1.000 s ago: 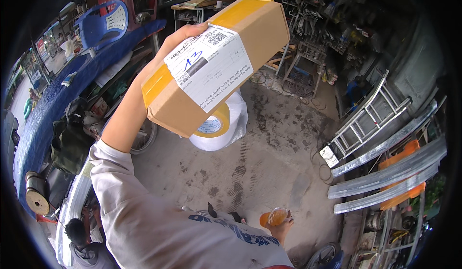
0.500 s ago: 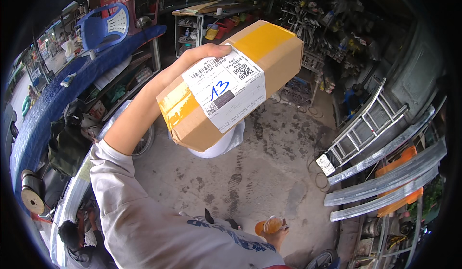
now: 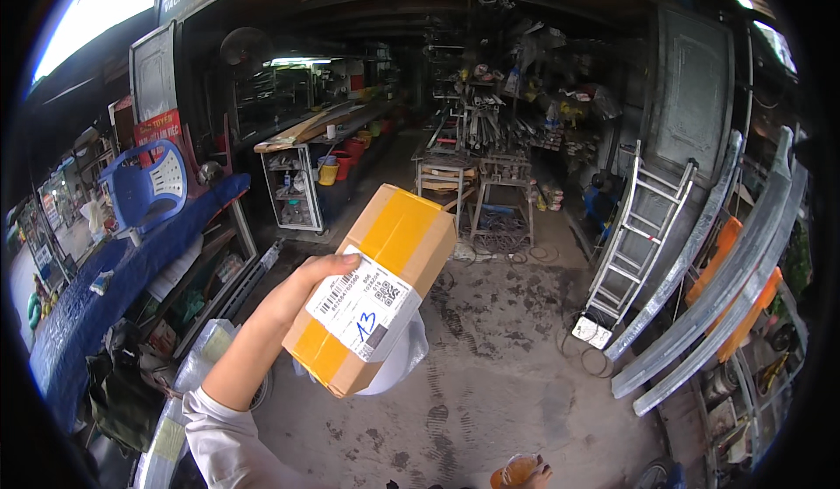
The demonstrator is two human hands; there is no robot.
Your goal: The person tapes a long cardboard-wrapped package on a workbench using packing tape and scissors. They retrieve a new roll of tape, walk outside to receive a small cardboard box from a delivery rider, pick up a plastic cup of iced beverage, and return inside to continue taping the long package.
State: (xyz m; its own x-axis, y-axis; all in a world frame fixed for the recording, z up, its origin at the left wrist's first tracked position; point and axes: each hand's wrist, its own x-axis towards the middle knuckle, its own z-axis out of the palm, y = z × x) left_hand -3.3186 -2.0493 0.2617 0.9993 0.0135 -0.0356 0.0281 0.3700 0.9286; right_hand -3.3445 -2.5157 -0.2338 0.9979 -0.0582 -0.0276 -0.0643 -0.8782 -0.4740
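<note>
My left hand (image 3: 302,286) is raised in front of me and grips a brown cardboard box (image 3: 385,270) by its left side. A band of yellow tape runs around the box, and a white shipping label (image 3: 360,307) with blue handwriting faces me. Behind the box's lower right corner a white rounded object (image 3: 401,358) sticks out; most of it is hidden and I cannot tell what holds it. My white sleeve (image 3: 219,441) enters from the lower left. My right hand is out of sight.
A blue plastic chair (image 3: 144,187) stands on a long blue bench (image 3: 79,323) at left. An aluminium ladder (image 3: 634,231) and long metal profiles (image 3: 717,288) lean at right. Metal racks (image 3: 477,183) stand at the back on stained concrete floor (image 3: 507,375). An orange object (image 3: 516,471) lies at the bottom edge.
The view has tilted up toward the back of the workshop. The box has sunk from the top of the picture to its middle, and the white object behind it is more hidden.
</note>
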